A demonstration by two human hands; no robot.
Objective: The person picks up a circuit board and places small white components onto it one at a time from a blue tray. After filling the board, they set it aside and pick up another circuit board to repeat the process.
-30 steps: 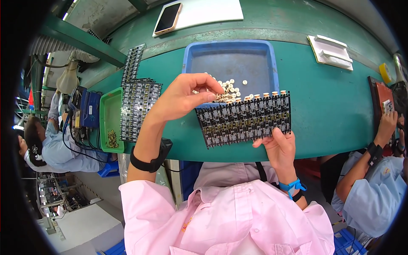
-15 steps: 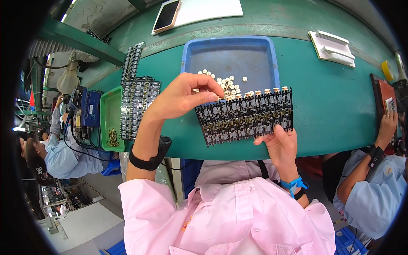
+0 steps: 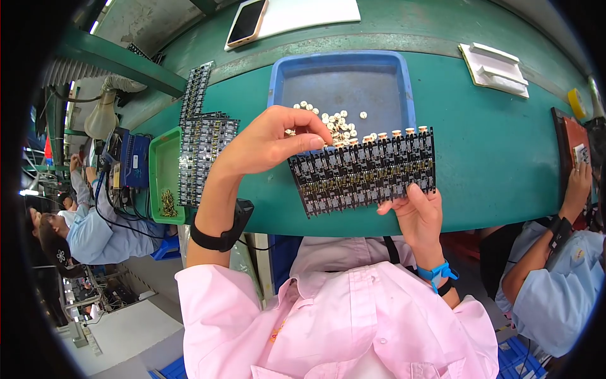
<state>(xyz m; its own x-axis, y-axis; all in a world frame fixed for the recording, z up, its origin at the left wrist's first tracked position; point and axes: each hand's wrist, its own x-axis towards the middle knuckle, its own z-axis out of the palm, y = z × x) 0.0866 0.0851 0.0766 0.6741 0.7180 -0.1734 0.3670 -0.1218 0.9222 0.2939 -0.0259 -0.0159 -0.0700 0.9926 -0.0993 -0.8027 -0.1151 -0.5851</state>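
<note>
While the right hand (image 3: 420,218) grips the black circuit-board panel (image 3: 366,169) by its lower edge, the left hand (image 3: 268,142) pinches its fingertips at the panel's upper left corner, likely seating a small white component; another from the blue tray (image 3: 281,82) just beyond seems due next.

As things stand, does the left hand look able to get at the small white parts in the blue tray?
Probably yes. The left hand hovers at the blue tray's near edge, fingertips pinched beside the small white parts. The circuit board panel, held by the right hand, sits lower and leaves the way free.
</note>
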